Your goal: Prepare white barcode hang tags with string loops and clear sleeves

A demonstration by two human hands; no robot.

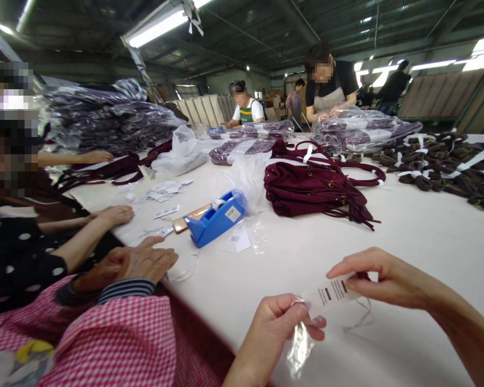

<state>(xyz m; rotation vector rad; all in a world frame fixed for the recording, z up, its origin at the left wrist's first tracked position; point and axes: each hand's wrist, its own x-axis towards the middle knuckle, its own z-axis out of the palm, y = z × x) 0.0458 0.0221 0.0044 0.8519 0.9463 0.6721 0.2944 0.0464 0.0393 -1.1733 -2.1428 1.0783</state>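
Over the near edge of the white table (pixel 407 236), both my hands hold a small white barcode tag (pixel 331 293). My right hand (pixel 381 277) pinches the tag's right end, where a thin string hangs down. My left hand (pixel 276 328) pinches its left end together with a small clear plastic bag (pixel 299 349) that droops below my fingers.
A blue tape dispenser (pixel 215 219) sits mid-table beside loose tags (pixel 167 189). A stack of maroon garments (pixel 314 188) lies beyond it, with bagged garments (pixel 363 131) and dark rolled belts (pixel 439 161) at the back right. A co-worker's hands (pixel 139 263) rest at my left; others work farther off.
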